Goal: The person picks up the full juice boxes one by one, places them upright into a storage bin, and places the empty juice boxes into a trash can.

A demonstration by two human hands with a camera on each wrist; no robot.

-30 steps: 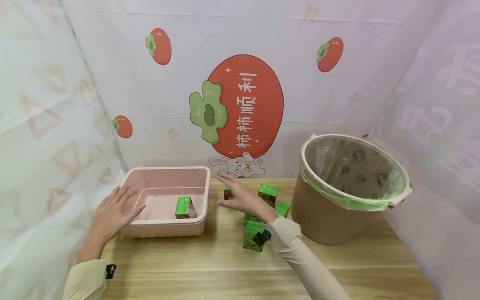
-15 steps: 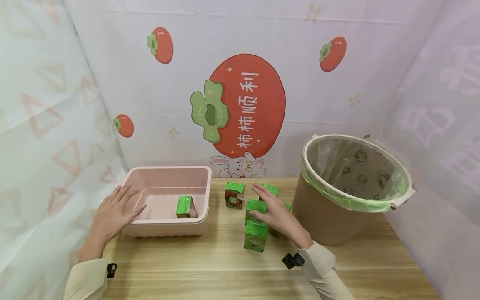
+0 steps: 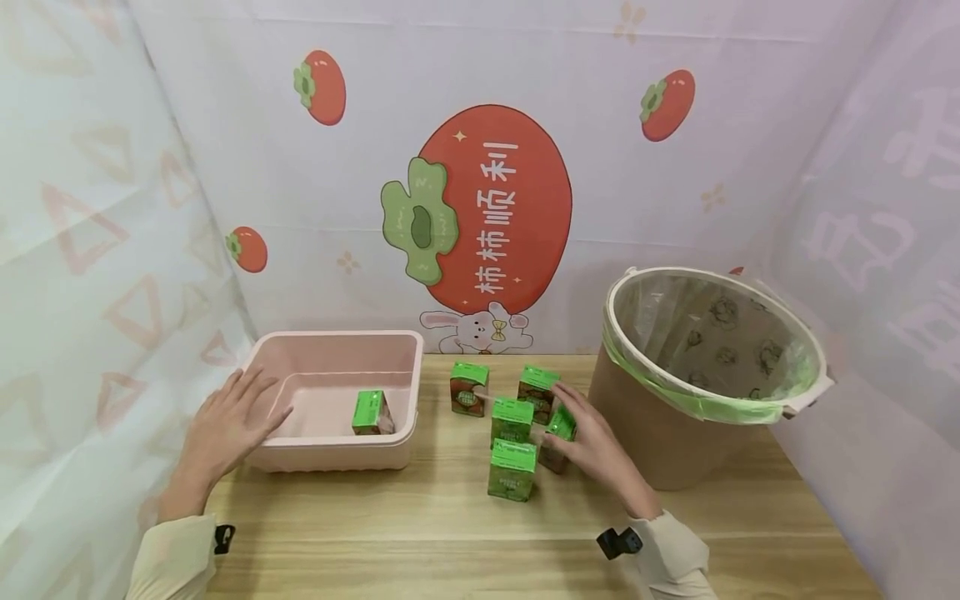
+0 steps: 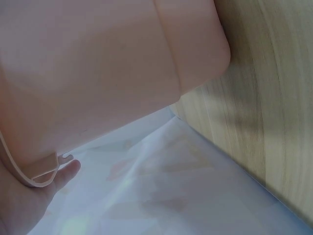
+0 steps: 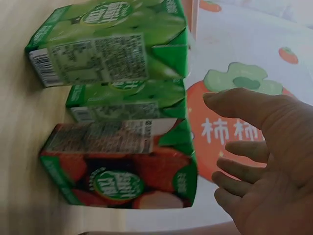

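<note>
My left hand (image 3: pixel 225 437) rests with spread fingers on the near left corner of a pink plastic basin (image 3: pixel 337 454); the left wrist view shows the thumb by the rim. Inside the basin lies one green-topped juice box (image 3: pixel 369 413). My right hand (image 3: pixel 600 442), fingers loosely bent, hovers just above and beside a red-sided juice box (image 3: pixel 555 454), partly covering it. The right wrist view shows a gap between those fingers and that red juice box (image 5: pixel 117 181). Left of it stand two green juice boxes (image 3: pixel 512 471), and farther back two red ones (image 3: pixel 468 390).
A brown bucket (image 3: pixel 645 433) lined with a clear green-edged bag stands close to the right of my right hand. Printed cloth walls (image 3: pixel 345 183) enclose the wooden table (image 3: pixel 420 533) at the back and both sides.
My right hand has moved right from beside the basin, over the juice boxes, to the rightmost one. The boxes it covered now show. My left hand stays on the basin.
</note>
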